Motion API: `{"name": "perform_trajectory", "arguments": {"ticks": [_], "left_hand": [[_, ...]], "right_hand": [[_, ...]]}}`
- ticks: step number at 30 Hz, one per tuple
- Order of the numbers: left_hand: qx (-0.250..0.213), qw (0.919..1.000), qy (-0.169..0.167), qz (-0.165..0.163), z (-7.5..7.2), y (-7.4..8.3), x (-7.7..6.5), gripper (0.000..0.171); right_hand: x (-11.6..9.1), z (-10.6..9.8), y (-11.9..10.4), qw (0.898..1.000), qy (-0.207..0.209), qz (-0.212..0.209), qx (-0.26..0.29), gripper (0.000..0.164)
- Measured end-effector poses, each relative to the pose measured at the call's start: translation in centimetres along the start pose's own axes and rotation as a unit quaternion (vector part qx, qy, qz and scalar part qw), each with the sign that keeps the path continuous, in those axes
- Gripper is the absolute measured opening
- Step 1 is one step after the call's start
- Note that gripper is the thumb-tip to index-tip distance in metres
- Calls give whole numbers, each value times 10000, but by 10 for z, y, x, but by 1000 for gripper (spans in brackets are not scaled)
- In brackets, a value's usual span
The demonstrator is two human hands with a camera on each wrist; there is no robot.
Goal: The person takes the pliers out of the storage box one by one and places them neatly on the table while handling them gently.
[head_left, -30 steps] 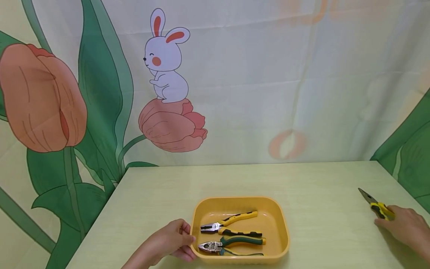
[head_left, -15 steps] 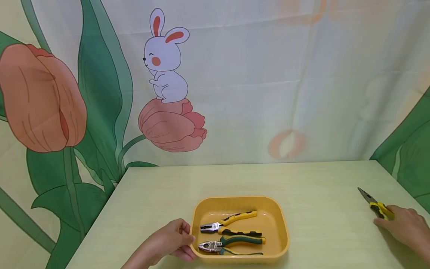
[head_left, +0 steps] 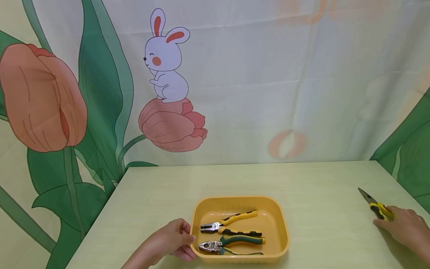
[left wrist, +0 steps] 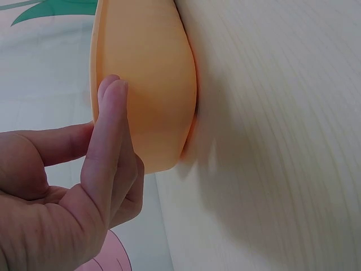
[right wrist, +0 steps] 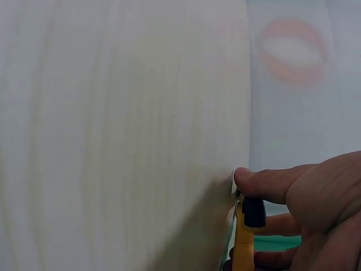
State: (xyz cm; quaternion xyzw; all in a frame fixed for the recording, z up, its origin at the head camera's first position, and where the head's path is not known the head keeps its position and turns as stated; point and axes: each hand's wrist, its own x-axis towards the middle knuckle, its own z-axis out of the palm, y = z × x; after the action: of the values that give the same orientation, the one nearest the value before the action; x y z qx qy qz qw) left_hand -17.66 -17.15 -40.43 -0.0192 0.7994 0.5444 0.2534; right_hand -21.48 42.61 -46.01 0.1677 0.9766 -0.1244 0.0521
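My left hand (head_left: 173, 239) pinches the left rim of a yellow plastic tray (head_left: 273, 226), thumb over the edge and fingers along the outer wall. In the left wrist view the fingers (left wrist: 107, 135) lie against the tray's side (left wrist: 161, 84). Inside the tray are two combination pliers: a yellow-and-black pair (head_left: 239, 216) and, nearer me, a green-and-yellow pair (head_left: 243, 240). Over at the right, my right hand (head_left: 404, 226) grips needle-nose pliers (head_left: 373, 201) by their yellow-and-black handles, tips pointing away to the left. The right wrist view shows part of one handle (right wrist: 243, 245) beside the thumb.
A pale wood-grain table (head_left: 322, 209) carries the tray near its front edge. Behind it hangs a printed cloth (head_left: 242, 93) with a rabbit and tulips, meeting the table's back edge.
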Motion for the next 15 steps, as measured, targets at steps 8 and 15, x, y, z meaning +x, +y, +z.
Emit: {"name": "perform_trajectory", "arguments": {"ticks": [8,15], "left_hand": [[23,9998,-2,-174,-1,2,1,16],[51,9998,5,-192,-1,2,0,16]], "right_hand": [[5,6,2,9998,92,146,-104,73],[6,6,1,9996,73,225,-121,73]]}}
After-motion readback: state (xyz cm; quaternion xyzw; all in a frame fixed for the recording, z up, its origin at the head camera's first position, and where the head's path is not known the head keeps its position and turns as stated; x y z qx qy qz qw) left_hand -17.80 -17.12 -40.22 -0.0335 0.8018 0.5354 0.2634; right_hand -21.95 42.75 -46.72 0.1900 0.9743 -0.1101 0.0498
